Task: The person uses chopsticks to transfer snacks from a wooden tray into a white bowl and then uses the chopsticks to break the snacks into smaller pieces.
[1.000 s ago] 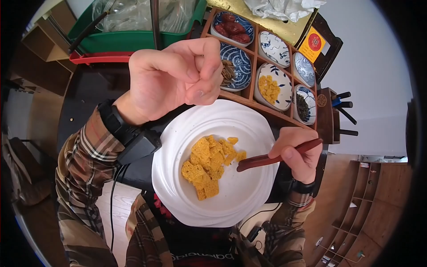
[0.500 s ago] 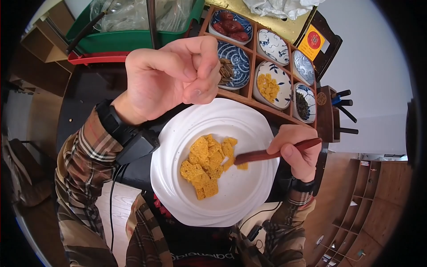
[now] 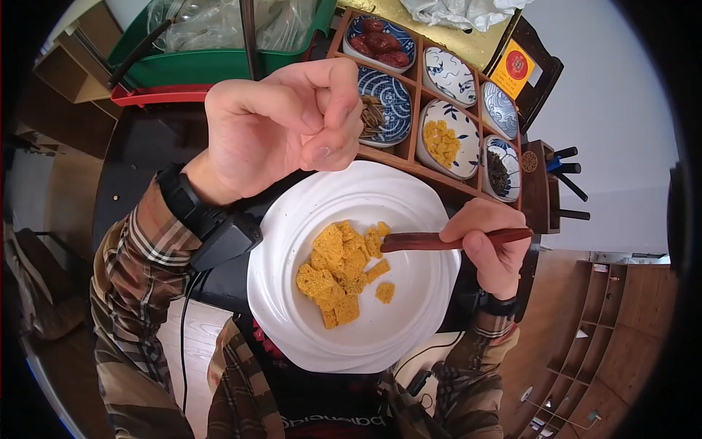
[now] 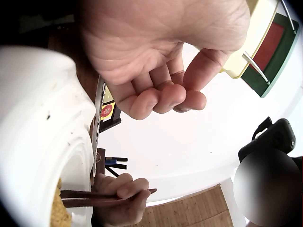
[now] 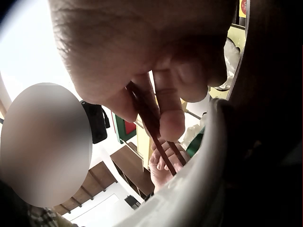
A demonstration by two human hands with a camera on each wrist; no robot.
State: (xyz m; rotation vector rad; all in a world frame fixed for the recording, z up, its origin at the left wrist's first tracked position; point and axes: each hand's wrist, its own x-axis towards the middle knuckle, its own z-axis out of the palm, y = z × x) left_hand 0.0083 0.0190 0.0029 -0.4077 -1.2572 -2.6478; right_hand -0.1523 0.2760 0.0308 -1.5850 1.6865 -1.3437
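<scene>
My right hand [image 3: 491, 245] grips dark red wooden tongs [image 3: 428, 241] over the right side of a white plate [image 3: 281, 322]. The tongs' tips are right at small yellow crumbly pieces [image 3: 378, 272] near the plate's middle. Beside these, a larger heap of yellow chunks [image 3: 329, 271] covers the left part of the plate. My left hand [image 3: 281, 128] is raised above the plate's far left rim, palm turned up and fingers loosely curled, holding nothing. The two prongs of the tongs show apart in the left wrist view, beyond the left hand [image 4: 156, 61].
A wooden divided box [image 3: 409, 102] stands behind the plate, with patterned bowls of red dates [image 3: 379, 42], yellow bits [image 3: 441, 144] and dark leaves [image 3: 498, 174]. At the far left is a green bin [image 3: 197, 69] with plastic bags. A holder with dark-handled tools [image 3: 541, 183] stands right.
The tongs' tips moved left and down among the small pieces, then back up the plate. Small yellow pieces now lie spread apart, one lower down. The left hand has barely moved.
</scene>
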